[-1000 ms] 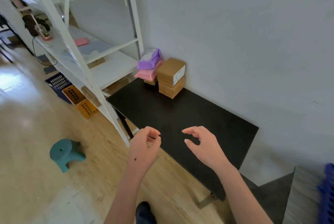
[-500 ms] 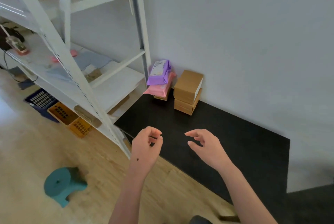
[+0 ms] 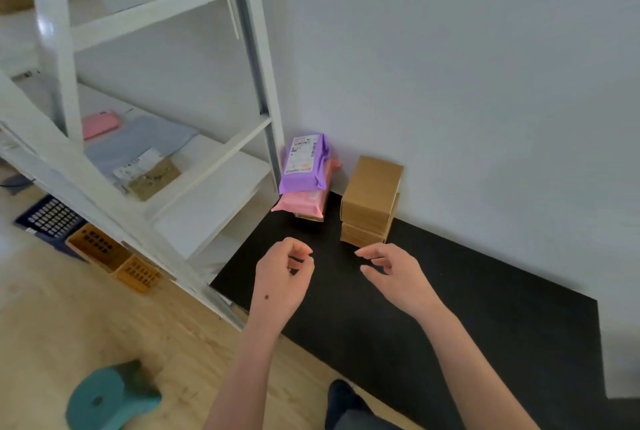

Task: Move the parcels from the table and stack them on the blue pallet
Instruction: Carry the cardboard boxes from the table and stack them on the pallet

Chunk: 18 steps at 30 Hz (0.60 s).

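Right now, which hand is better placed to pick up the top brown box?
Right. The right hand hovers empty just in front of the brown box stack, while the left hand, also empty, sits nearer the purple parcel. Neither touches anything.

- One head-worn wide-angle view looks forward and steeply down over the black bench [image 3: 450, 308].
- It faces the white wall [image 3: 467, 65] at 12 o'clock; the white shelving [image 3: 62, 159] leans in from 10 o'clock.
- Near range: both forearms enter from 6 o'clock, with wooden floor [image 3: 86, 318] at 8 o'clock.
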{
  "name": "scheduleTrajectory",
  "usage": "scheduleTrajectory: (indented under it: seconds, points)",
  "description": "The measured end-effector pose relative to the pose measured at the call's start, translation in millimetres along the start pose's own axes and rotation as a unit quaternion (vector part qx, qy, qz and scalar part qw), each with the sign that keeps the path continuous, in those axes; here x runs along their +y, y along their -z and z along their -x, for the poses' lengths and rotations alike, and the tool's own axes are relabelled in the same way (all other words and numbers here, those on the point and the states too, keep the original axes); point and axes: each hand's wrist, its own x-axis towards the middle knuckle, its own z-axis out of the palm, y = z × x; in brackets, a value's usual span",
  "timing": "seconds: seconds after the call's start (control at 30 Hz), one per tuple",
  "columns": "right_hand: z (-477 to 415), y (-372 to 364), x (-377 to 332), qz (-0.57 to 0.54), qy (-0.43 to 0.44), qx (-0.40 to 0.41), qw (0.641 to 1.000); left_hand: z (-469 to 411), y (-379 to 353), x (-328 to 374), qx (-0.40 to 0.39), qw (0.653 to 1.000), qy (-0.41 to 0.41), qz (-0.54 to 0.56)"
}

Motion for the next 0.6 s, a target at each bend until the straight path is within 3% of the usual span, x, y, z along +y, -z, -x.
scheduleTrajectory:
  seconds: [0.2,0.37,0.6]
  points:
    - [-39.2,21.9,13.0,-0.012,-0.021,0.035,0.999,-59.1,-26.1,3.9,-0.027,0.999,-0.027,-0.017]
    - [-59.1,31.0,30.4,-0.036,-0.06,0.094,0.993,-87.3,-54.6,2.3,-0.098,0.995,-0.02,-0.001]
    - [-84.6,22.8,40.9,-0.061,-0.107,0.132,0.984,-134.7,-92.5,8.4,-0.169,0.983,0.042,0.052]
